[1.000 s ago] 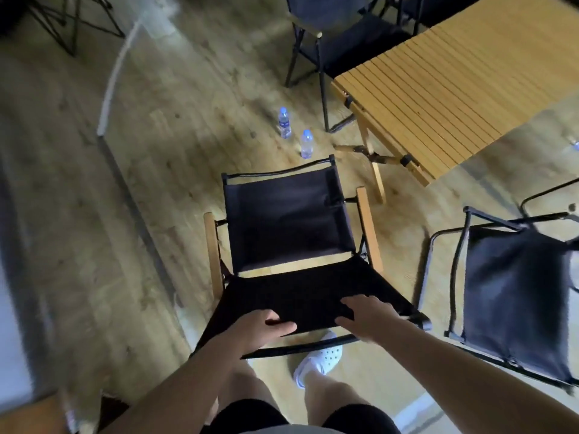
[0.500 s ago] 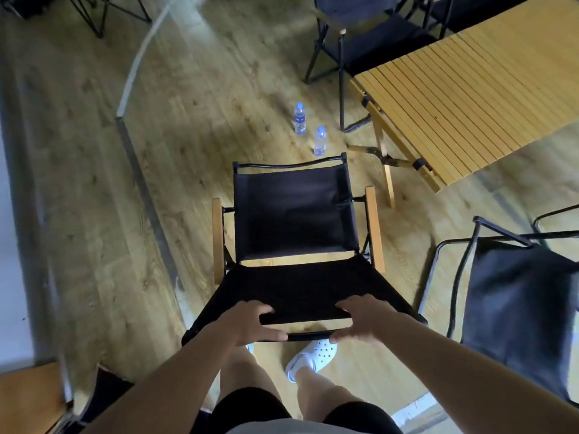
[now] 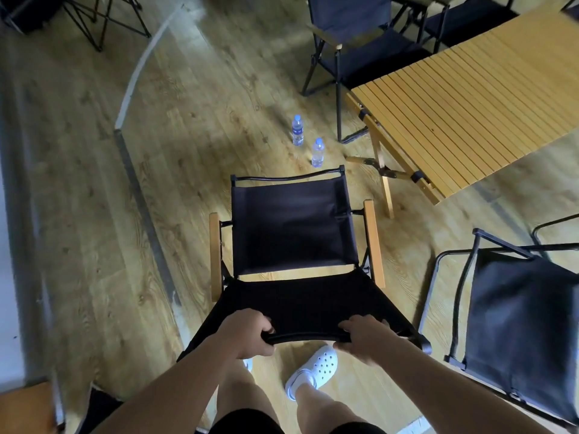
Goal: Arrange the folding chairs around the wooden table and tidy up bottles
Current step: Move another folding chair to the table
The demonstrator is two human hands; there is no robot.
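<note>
A black fabric folding chair (image 3: 294,233) with wooden armrests stands on the floor in front of me. My left hand (image 3: 247,335) and my right hand (image 3: 365,338) both grip the black top bar of its backrest, fingers curled round it. Two clear water bottles (image 3: 297,130) (image 3: 317,152) stand upright on the floor just beyond the chair. The slatted wooden table (image 3: 470,98) fills the upper right, its near corner to the right of the chair.
Another black folding chair (image 3: 520,324) stands close on my right. A further one (image 3: 354,42) sits at the table's far side, and folded frames (image 3: 94,17) lie at the top left. A grey floor strip (image 3: 147,202) runs along the left.
Both hands slid from the backrest fabric to its top bar and curled round it. The view moved slightly back, so the chair, bottles and table sit lower in the picture.
</note>
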